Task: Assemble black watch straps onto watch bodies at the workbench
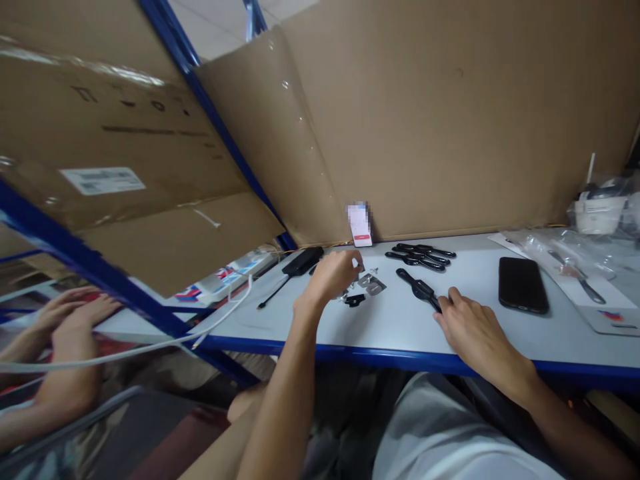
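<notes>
My right hand [467,327] has its fingers closed on the near end of a black strap-like piece [417,285] that lies on the light table. My left hand [337,272] is held over small parts, thumb and fingers pinched; what they hold is too small to name. Beneath and beside it are a shiny flat piece [373,285] and a small black piece [355,301]. Behind the strap-like piece lies a pile of similar black pieces [421,256].
A lit phone [361,225] leans against the cardboard wall. A dark phone [523,285] lies at the right, near plastic bags [565,250] and a cup [599,212]. A black device with a cable [303,261] is at the left. Another person's hands [80,310] show beyond the blue frame.
</notes>
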`<state>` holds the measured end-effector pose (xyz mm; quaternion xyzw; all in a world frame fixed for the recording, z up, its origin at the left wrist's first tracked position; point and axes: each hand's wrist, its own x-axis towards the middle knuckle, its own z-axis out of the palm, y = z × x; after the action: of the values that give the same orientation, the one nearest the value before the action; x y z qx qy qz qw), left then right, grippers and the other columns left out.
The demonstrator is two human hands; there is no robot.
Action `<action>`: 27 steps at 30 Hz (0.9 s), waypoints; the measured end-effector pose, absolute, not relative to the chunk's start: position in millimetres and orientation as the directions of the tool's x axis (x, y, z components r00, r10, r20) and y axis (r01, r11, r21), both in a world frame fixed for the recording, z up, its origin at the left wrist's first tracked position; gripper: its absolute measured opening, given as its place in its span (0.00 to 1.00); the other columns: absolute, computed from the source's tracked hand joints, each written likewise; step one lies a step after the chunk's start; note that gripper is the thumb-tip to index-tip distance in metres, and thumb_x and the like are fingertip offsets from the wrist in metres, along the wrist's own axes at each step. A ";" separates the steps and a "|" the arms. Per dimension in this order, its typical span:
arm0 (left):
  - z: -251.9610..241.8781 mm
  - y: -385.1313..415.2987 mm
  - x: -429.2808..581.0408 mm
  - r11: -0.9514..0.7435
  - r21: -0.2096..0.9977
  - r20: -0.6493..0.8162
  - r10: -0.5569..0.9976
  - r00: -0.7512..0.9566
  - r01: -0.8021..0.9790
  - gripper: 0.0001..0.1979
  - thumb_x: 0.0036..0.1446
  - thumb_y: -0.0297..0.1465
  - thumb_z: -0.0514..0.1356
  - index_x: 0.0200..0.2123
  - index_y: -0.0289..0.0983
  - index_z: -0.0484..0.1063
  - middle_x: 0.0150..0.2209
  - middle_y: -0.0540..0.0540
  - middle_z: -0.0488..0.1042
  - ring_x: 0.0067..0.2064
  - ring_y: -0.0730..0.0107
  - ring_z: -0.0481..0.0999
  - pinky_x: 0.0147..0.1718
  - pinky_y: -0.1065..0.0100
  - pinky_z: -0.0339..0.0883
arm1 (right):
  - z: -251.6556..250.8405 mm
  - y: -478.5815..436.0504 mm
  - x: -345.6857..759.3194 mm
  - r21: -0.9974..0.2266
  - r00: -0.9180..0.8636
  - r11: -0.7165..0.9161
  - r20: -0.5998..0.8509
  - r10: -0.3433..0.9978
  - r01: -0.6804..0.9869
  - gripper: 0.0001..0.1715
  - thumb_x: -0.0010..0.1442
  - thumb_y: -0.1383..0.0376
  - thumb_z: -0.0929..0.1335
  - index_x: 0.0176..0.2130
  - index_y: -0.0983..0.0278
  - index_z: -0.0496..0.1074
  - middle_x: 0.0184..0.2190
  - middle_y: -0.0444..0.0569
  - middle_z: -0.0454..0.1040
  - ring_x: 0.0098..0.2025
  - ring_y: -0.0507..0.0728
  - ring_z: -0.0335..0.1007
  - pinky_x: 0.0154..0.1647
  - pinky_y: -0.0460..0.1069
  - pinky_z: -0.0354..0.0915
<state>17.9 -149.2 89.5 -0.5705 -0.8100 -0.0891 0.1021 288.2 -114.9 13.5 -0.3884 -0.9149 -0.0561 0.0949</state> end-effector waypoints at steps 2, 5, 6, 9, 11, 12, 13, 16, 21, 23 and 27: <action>81.6 -143.3 9.2 0.347 -0.014 0.168 0.925 -0.340 0.938 0.13 0.59 0.32 0.58 0.46 0.40 0.77 0.38 0.42 0.81 0.40 0.60 0.78 0.37 0.68 0.63 | 13.3 -114.8 288.2 0.033 -0.680 0.691 0.221 0.699 0.722 0.16 0.72 0.64 0.58 0.49 0.66 0.71 0.48 0.57 0.70 0.41 0.59 0.76 0.34 0.49 0.69; 68.4 -138.7 5.3 0.313 -0.028 0.089 0.947 -0.310 0.949 0.14 0.61 0.35 0.58 0.46 0.39 0.78 0.39 0.40 0.81 0.41 0.60 0.78 0.38 0.67 0.64 | 12.0 -114.5 288.0 0.037 -0.681 0.692 0.226 0.697 0.721 0.15 0.72 0.64 0.59 0.49 0.66 0.71 0.47 0.57 0.70 0.41 0.58 0.76 0.34 0.49 0.69; 63.6 -138.2 5.9 0.297 -0.028 0.085 0.952 -0.294 0.955 0.14 0.62 0.36 0.57 0.46 0.40 0.78 0.40 0.40 0.81 0.42 0.60 0.78 0.38 0.67 0.64 | 11.3 -114.3 287.9 0.038 -0.681 0.693 0.227 0.696 0.720 0.15 0.72 0.64 0.59 0.49 0.66 0.71 0.47 0.57 0.70 0.41 0.58 0.76 0.34 0.48 0.69; 48.3 -138.7 10.0 0.276 -0.031 0.110 0.956 -0.271 0.961 0.14 0.62 0.32 0.56 0.48 0.40 0.77 0.45 0.40 0.80 0.46 0.58 0.78 0.41 0.66 0.64 | 9.0 -113.4 287.6 0.043 -0.679 0.690 0.233 0.696 0.722 0.15 0.72 0.63 0.59 0.49 0.65 0.71 0.48 0.57 0.70 0.41 0.58 0.76 0.33 0.48 0.69; 39.1 -139.3 11.8 0.288 -0.037 0.145 0.949 -0.280 0.957 0.15 0.63 0.30 0.55 0.49 0.39 0.75 0.47 0.37 0.79 0.49 0.55 0.77 0.43 0.64 0.64 | 7.7 -112.9 287.3 0.046 -0.676 0.688 0.244 0.695 0.724 0.15 0.72 0.63 0.59 0.49 0.65 0.71 0.47 0.57 0.70 0.41 0.59 0.76 0.33 0.49 0.69; 35.4 -139.3 12.0 0.295 -0.038 0.162 0.945 -0.286 0.955 0.14 0.63 0.29 0.54 0.49 0.38 0.75 0.48 0.36 0.78 0.49 0.53 0.77 0.43 0.63 0.64 | 7.1 -112.7 287.2 0.045 -0.675 0.687 0.248 0.695 0.725 0.15 0.72 0.63 0.59 0.49 0.65 0.71 0.47 0.57 0.70 0.41 0.59 0.76 0.33 0.49 0.69; 32.4 -139.1 11.7 0.301 -0.037 0.175 0.941 -0.290 0.953 0.14 0.63 0.29 0.54 0.49 0.38 0.74 0.48 0.36 0.78 0.48 0.53 0.77 0.43 0.62 0.64 | 6.7 -112.6 287.1 0.041 -0.675 0.689 0.251 0.694 0.724 0.15 0.72 0.64 0.59 0.49 0.65 0.72 0.47 0.56 0.71 0.41 0.59 0.76 0.33 0.49 0.69; 28.2 -137.4 8.1 0.302 -0.028 0.194 0.937 -0.291 0.953 0.13 0.62 0.30 0.55 0.48 0.38 0.74 0.48 0.36 0.77 0.47 0.53 0.77 0.41 0.63 0.65 | 5.8 -112.5 286.8 0.022 -0.676 0.694 0.256 0.691 0.719 0.15 0.72 0.65 0.59 0.48 0.65 0.72 0.47 0.56 0.71 0.41 0.58 0.76 0.33 0.48 0.69; 28.9 -131.5 -0.8 0.293 0.006 0.193 0.938 -0.289 0.956 0.11 0.60 0.29 0.58 0.46 0.38 0.74 0.45 0.39 0.79 0.45 0.56 0.77 0.38 0.65 0.64 | 4.9 -112.2 285.9 0.007 -0.677 0.699 0.261 0.689 0.715 0.14 0.71 0.66 0.59 0.49 0.65 0.72 0.47 0.57 0.72 0.42 0.59 0.77 0.33 0.49 0.69; 27.7 -125.8 -4.2 0.288 0.029 0.187 0.939 -0.288 0.957 0.11 0.59 0.28 0.58 0.45 0.38 0.74 0.43 0.40 0.79 0.45 0.57 0.77 0.39 0.66 0.63 | 4.2 -111.5 285.8 0.014 -0.681 0.702 0.258 0.685 0.712 0.15 0.71 0.66 0.59 0.49 0.65 0.72 0.47 0.57 0.72 0.41 0.60 0.77 0.33 0.50 0.69; 24.7 -108.0 -11.8 0.256 0.083 0.175 0.947 -0.267 0.963 0.10 0.58 0.28 0.60 0.43 0.38 0.76 0.40 0.42 0.80 0.42 0.62 0.77 0.39 0.68 0.64 | 3.5 -110.6 286.1 0.030 -0.669 0.687 0.260 0.696 0.726 0.15 0.71 0.65 0.60 0.49 0.66 0.72 0.47 0.56 0.71 0.41 0.60 0.77 0.32 0.50 0.69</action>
<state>-11.8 -108.0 24.7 -0.6035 -0.7914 -0.0866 0.0447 286.1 -110.6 3.5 -0.3901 -0.9112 -0.0655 0.1148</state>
